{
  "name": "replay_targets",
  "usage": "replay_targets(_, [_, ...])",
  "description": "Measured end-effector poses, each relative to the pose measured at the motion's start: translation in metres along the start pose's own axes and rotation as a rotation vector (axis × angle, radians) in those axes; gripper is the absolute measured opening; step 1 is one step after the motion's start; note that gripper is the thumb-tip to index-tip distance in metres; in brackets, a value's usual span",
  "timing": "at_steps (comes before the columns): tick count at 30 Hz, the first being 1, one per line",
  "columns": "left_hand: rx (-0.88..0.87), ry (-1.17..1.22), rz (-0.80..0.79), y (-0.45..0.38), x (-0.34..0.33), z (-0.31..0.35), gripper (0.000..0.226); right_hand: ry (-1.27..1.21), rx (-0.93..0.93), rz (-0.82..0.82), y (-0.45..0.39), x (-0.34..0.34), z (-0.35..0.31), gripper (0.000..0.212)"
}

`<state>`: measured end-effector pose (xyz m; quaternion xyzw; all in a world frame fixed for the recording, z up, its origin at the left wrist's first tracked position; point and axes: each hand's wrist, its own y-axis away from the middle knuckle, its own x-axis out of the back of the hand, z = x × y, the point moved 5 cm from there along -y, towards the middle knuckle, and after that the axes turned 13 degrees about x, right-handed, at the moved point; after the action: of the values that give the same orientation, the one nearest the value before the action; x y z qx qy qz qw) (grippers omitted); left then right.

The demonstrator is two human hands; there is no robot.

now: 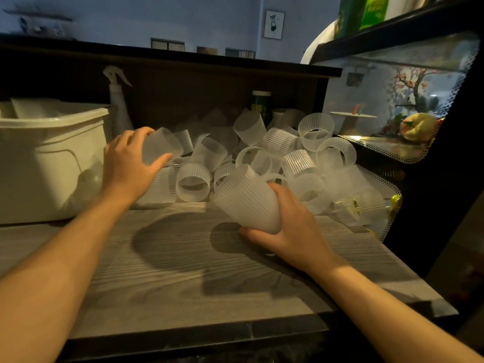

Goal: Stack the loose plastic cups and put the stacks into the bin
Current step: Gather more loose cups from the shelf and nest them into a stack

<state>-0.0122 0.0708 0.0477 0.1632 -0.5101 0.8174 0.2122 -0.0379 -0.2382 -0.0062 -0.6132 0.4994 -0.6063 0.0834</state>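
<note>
The left hand (131, 163) grips a ribbed clear cup (159, 148) at the left edge of a heap of cups (275, 158) lying on the grey counter (183, 271). The right hand (288, 226) grips a cup stack (246, 203) by its base, tilted, mouth toward the heap. A white bin (49, 163) stands at the left, with a spray bottle (119, 106) just behind it. A glass case (392, 106) stands at the right.
</note>
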Motion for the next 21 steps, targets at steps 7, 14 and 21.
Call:
replay_targets(7, [0.012, 0.299, 0.057, 0.004, 0.022, 0.029, 0.047, 0.008, -0.003, 0.005, -0.001, -0.001, 0.002, 0.081])
replay_targets(14, [0.16, 0.684, -0.358, 0.022, 0.016, 0.049, 0.044, 0.002, 0.005, 0.002, 0.0, 0.001, -0.001, 0.082])
replay_targets(21, [-0.014, 0.731, -0.741, 0.042, 0.01, 0.073, 0.045, 0.047, -0.013, 0.023, 0.002, 0.002, 0.002, 0.081])
